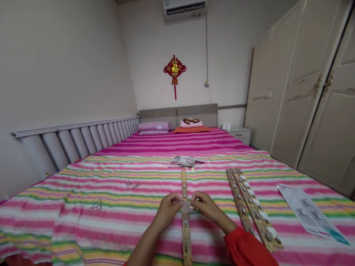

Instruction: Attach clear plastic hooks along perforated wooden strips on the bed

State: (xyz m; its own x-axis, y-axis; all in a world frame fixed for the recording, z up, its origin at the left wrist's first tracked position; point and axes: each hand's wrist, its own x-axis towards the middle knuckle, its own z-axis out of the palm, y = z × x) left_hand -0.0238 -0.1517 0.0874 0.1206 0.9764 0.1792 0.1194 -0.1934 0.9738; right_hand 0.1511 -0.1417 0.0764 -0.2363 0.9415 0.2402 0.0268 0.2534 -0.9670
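Note:
My left hand [169, 207] pinches a small pale, translucent piece [186, 207] between thumb and fingertips. My right hand [206, 207] is closed too, its fingertips on a small shiny metal piece [191, 207] at the other side. Both hands meet just above a narrow wooden strip [186, 238] that lies lengthwise on the striped cloth, with small metal fittings spaced along it. The hands hide part of the strip's middle. To the right lie two more strips, one with metal fittings [238, 197] and one with fittings and white tabs [259, 210].
A clear plastic package [312, 212] with metal pieces lies at the far right. Beyond the middle strip is a heap of packaging [183, 161]. Clear scraps [96, 206] lie at left. A slatted rail [83, 138] borders the bed, and wardrobes [294, 92] stand at right.

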